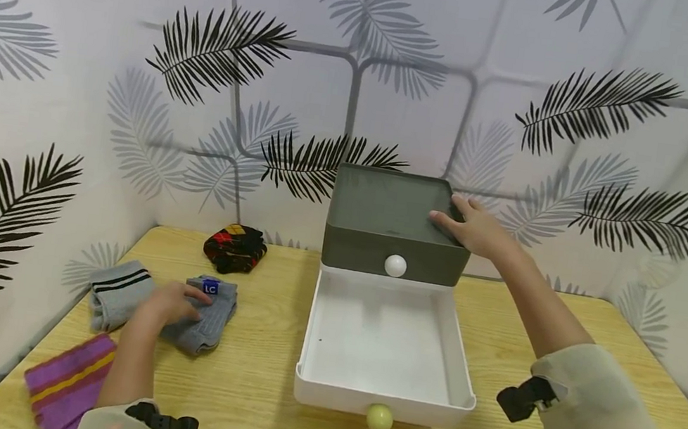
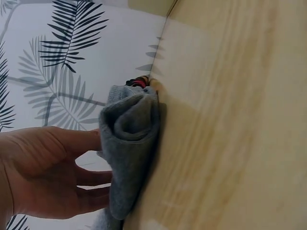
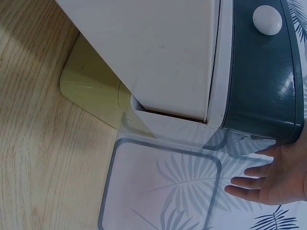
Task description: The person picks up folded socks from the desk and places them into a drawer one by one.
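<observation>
My left hand (image 1: 167,303) touches a folded dark grey sock (image 1: 214,320) with a blue label. In the left wrist view, its thumb and extended fingers lie against the side of the rolled sock (image 2: 132,148). My right hand (image 1: 479,230) rests on the right side of a drawer cabinet (image 1: 384,201), thumb on its dark grey top; straight fingers show beyond the side in the right wrist view. Below the dark upper drawer front (image 1: 355,250), a white drawer (image 1: 381,339) is pulled out, bare inside, with a yellow-green knob (image 1: 380,419).
Left of the cabinet lie a dark sock bundle (image 1: 234,248) with red and yellow, a light grey sock (image 1: 119,288) with black stripes, and a purple striped sock (image 1: 73,382). A wall covering with leaf prints (image 1: 406,115) stands behind the wooden table (image 1: 262,375).
</observation>
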A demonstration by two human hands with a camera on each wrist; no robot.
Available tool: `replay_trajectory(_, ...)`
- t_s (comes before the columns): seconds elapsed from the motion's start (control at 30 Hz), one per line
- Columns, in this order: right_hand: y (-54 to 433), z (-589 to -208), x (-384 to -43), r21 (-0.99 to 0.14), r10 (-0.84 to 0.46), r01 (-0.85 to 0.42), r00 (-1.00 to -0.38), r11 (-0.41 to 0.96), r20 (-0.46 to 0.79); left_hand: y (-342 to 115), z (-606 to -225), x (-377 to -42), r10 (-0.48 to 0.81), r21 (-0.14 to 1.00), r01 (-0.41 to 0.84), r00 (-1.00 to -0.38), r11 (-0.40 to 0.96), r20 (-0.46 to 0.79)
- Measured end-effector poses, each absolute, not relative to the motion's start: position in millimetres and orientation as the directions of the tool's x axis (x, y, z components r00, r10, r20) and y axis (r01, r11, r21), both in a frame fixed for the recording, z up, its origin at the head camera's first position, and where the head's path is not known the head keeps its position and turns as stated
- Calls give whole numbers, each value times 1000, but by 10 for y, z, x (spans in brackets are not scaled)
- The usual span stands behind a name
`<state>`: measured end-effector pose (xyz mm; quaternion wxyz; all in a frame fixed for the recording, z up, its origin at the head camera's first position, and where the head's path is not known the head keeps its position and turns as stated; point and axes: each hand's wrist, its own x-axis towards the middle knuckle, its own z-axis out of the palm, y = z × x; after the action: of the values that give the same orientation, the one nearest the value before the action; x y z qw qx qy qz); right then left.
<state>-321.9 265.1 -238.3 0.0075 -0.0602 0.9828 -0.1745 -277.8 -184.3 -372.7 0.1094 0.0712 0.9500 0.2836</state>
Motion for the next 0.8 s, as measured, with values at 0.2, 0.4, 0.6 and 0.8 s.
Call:
replay_trajectory(0.2,2658,-2389,-3218,-351,-113,-102,-994,931,-10,-1809,-3838,-2791,180,588,69,-974,806,-134)
replay_trajectory(0.4,2674,-2396,-3213,-361,-111,-98,-994,927,-16,-1811,-3914,-2815,243,708,80,-961,702,-133)
replay_trajectory(0.6,2679,-2393,-3223,-357,-115,-106,-993,928,-3,-1825,-3943,-2789,314,854,48,-939,518,-138)
replay_trajectory(0.8,2669,-2407,-3242,-348,-119,-112,-993,931,0,-1823,-3975,-2807,394,956,-45,-905,289,-161)
